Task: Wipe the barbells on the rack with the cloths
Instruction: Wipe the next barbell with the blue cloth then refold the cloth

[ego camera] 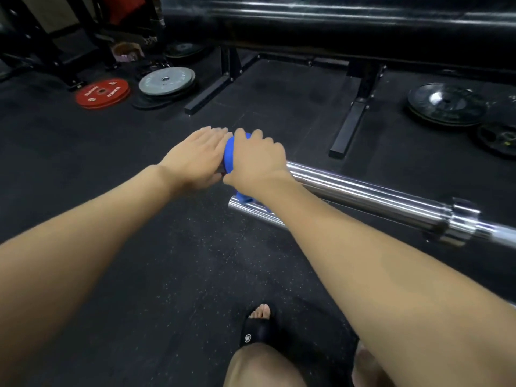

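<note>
From the head view we see both our hands at the end of a shiny bar. Our right hand is curled over a blue cloth and holds it around the tip of the bar. Our left hand lies flat just beside it, fingers straight, pressing on the cloth from the end side. The two hands touch.

The bar runs long from our hands out to our right and a little toward us, up to its thick collar. So the part we think is left to wipe lies to the right of our hands. Our right hand is nearer to it and would slide that way. A second bar lies just under our right wrist, right beside the first one. A bit of cloth hangs down onto it.

We think nothing blocks the slide until the collar.

Past our fingers stands a black bench with metal legs. Far to the left of our left hand lie a red plate and a gray plate. Far off to the right are dark plates. Below our arms we see our foot in a black sandal.
</note>
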